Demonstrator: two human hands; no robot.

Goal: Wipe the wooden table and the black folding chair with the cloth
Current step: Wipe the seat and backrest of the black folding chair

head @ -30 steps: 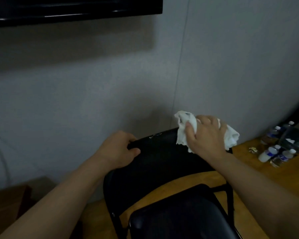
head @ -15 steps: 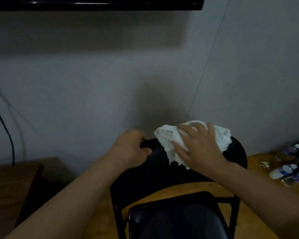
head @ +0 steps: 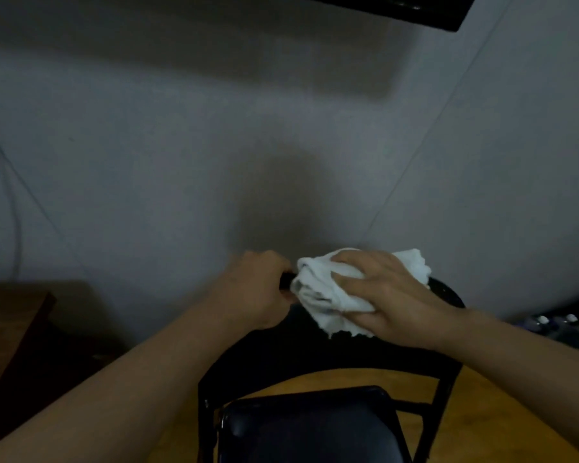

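- We're wiping the backrest of the black folding chair [head: 315,352], and the white cloth [head: 328,289] is bunched up right on its top edge, around 12 o'clock from the seat.
- Our right hand [head: 388,302] is pressing down flat over the cloth, fingers spread and curled into it, so it's clamped on the cloth against the chair.
- Our left hand [head: 258,289] is sitting at 9 o'clock from the cloth, just beside it, wrapped tight around the top rail to steady the chair.
- The rail is running 9 to 3 o'clock, so that's probably the line the next stroke follows; there's bare rail out toward 3 o'clock past the cloth, and the right hand is the one on it.
- The wooden table [head: 502,426] is showing under and behind the chair, from 3 to 5 o'clock.
- Some small bottles [head: 555,324] are lying over at 3 o'clock; can't tell what's in them, too dim.
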